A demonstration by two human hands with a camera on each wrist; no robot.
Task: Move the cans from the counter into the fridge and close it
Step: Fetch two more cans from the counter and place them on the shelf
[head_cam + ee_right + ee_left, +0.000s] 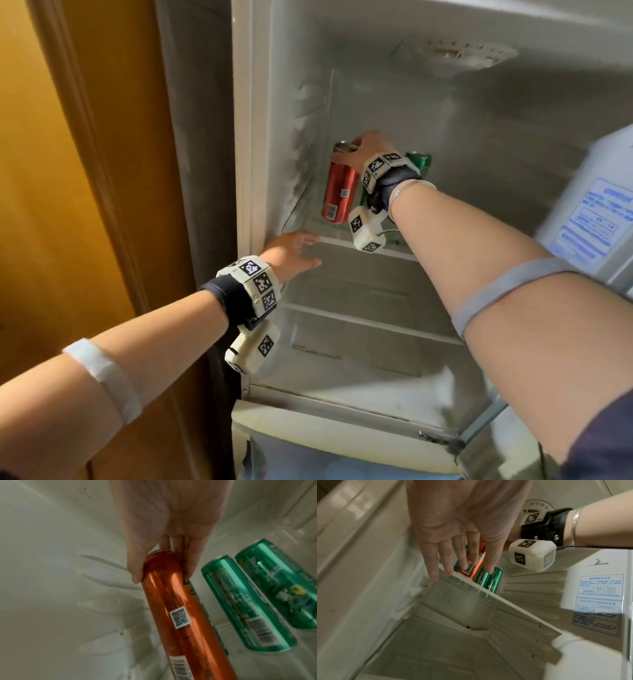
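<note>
Inside the open fridge, my right hand (356, 147) grips a red-orange can (340, 188) by its top rim. The can is tilted over the left part of the upper glass shelf (397, 253); whether its base touches the shelf I cannot tell. In the right wrist view my thumb and fingers (190, 566) pinch the can (180, 608), and two green cans (243, 604) (283, 582) stand on the shelf to its right, with another partly hidden behind it. My left hand (308, 248) is open with straight fingers at the shelf's front left edge (505, 605), holding nothing.
The fridge door (589, 219) with a blue printed label stands open on the right. Below the upper shelf lie a lower shelf (359, 322) and the compartment floor. A wooden panel (85, 171) runs along the fridge's left side. A thermostat dial (537, 506) sits on the inner wall.
</note>
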